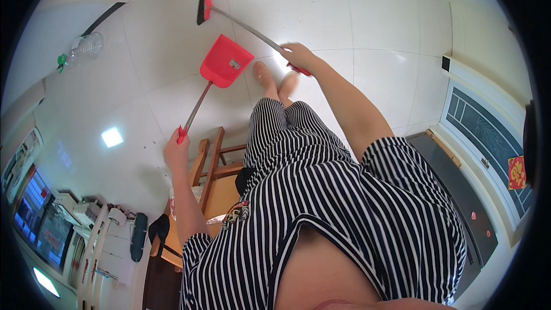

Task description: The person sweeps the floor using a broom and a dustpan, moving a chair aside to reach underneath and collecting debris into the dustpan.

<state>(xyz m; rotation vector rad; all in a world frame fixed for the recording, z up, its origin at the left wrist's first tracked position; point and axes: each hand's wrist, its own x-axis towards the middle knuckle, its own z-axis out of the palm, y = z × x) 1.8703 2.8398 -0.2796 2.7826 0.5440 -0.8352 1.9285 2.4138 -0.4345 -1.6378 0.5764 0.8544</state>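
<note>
My left hand [176, 144] is closed round the red grip of a long-handled dustpan. The red pan of the dustpan [218, 60] is at the floor ahead of my feet, with a small pale label inside it. My right hand [298, 57] grips the grey handle of a broom [205, 4], close to its red end. The broom's red head with dark bristles lies farther out, beyond the dustpan and a little to its left, apart from it. Whether any dirt is in the pan I cannot make out.
Pale floor tiles [287, 0] spread ahead. A clear plastic bottle [86, 47] with a green cap lies at the far left. Beside my left leg stands a wooden chair [220, 138]. A dark cabinet [445, 178] and a patterned door [482, 132] are on the right.
</note>
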